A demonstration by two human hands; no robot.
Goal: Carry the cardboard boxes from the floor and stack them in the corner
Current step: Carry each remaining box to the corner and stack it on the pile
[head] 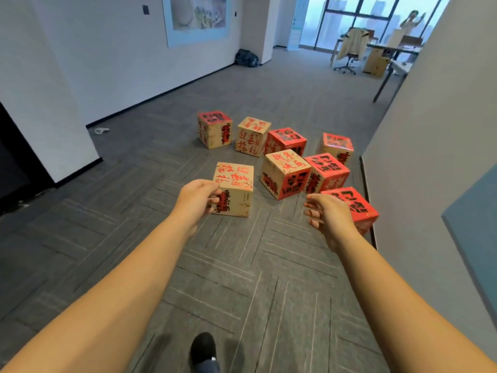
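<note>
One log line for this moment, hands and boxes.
phase: reaching | left hand: open, at nearest box | right hand: open, empty | boxes: eight on carpet, none lifted

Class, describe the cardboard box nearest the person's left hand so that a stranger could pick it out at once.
Start at the grey carpet floor between the white walls, where a cluster of printed cube-shaped cardboard boxes sits. The tan cardboard box with red brush lettering on top stands apart on the cluster's left, just beyond the left hand. Unlike its neighbours, it touches no other box.

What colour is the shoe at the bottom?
Black shoe, seen in the head view.
</note>
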